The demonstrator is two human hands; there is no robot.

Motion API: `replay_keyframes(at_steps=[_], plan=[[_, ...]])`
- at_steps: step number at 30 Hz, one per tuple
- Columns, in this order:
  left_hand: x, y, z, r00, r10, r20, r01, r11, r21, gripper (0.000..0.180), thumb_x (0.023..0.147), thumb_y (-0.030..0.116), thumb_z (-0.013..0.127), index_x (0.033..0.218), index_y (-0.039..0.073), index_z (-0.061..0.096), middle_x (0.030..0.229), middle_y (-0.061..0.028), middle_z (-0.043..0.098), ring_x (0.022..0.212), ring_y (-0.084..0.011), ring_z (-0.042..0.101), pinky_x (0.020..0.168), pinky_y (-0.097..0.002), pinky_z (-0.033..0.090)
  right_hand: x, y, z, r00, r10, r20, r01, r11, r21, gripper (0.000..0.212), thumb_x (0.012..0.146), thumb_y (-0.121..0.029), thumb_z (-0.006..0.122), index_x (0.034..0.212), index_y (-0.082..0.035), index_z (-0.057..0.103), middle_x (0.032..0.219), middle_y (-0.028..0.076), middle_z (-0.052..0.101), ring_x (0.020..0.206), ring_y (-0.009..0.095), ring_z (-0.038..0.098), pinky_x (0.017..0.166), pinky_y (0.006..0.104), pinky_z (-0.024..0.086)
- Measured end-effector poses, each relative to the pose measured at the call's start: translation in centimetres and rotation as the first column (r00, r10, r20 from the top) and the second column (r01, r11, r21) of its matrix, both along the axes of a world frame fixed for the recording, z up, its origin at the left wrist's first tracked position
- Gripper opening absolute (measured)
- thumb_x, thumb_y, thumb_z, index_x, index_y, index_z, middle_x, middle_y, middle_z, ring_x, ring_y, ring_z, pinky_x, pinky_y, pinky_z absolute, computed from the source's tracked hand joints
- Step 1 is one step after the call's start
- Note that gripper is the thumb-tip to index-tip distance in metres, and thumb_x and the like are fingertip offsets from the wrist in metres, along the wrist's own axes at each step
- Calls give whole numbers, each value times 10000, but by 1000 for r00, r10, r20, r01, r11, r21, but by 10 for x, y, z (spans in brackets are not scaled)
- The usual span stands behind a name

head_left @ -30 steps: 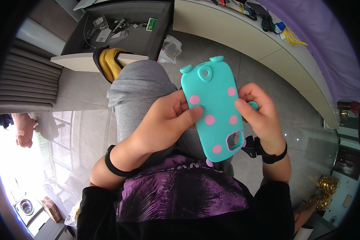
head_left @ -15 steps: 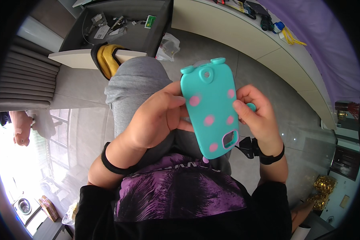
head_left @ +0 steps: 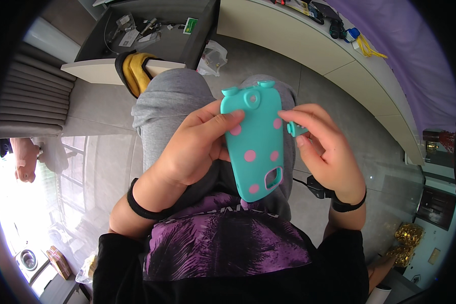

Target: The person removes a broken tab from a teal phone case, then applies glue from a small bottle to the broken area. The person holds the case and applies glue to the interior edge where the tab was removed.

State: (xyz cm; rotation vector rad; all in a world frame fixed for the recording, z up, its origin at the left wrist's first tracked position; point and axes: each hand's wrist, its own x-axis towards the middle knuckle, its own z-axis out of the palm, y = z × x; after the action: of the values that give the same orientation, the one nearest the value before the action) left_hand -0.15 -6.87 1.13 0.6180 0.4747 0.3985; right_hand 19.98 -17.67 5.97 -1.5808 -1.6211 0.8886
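A turquoise phone case (head_left: 261, 139) with pink dots, two ear-like tabs at its far end and a pink-rimmed cutout near its lower end is held above my lap. My left hand (head_left: 187, 147) grips its left edge, thumb on the dotted face and fingers behind. A small turquoise piece (head_left: 296, 129) with a stepped shape is pinched between the thumb and fingers of my right hand (head_left: 334, 154), just right of the case and apart from it. Part of that piece is hidden by my fingers.
An open drawer (head_left: 101, 75) with small loose items stands at far left, a yellow-and-black cloth item (head_left: 136, 73) over its front. Beside it lies a clear plastic bag (head_left: 214, 58). A long counter (head_left: 283, 38) curves along the far right. A bare limb (head_left: 25, 159) shows at left.
The case has moved slightly left and lower, and my left thumb lies farther over its face. My right hand has drawn off the case's edge, bringing the small piece into clearer view.
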Motion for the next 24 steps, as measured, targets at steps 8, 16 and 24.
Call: replay_keyframes(at_steps=[8, 16, 24], plan=[[-3, -9, 16, 995, -47, -84, 56, 992, 114, 280, 952, 179, 509, 1158, -8, 545, 975, -64, 636, 888, -143, 621, 773, -276, 516, -18, 11, -15, 992, -129, -15, 125, 917, 379, 409, 749, 71, 663, 1135, -48, 600, 991, 94, 576, 777, 180, 605, 660, 272, 509], [-1, -16, 23, 995, 28, -94, 2, 954, 300, 191, 927, 91, 551, 1098, 10, 575, 885, -9, 609, 804, -58, 547, 681, -212, 450, -20, 14, -16, 986, -149, 68, 96, 860, 502, 366, 708, 48, 741, 1048, -27, 628, 942, 94, 581, 756, 163, 606, 631, 258, 521], [-1, -20, 25, 981, 86, -174, 13, 865, 502, 217, 882, 68, 601, 1088, 1, 583, 929, -29, 597, 824, -69, 542, 669, -223, 433, -27, 11, -21, 976, -154, -156, 212, 849, 484, 349, 712, 144, 695, 1025, 37, 582, 999, 118, 532, 853, 163, 582, 730, 281, 516]])
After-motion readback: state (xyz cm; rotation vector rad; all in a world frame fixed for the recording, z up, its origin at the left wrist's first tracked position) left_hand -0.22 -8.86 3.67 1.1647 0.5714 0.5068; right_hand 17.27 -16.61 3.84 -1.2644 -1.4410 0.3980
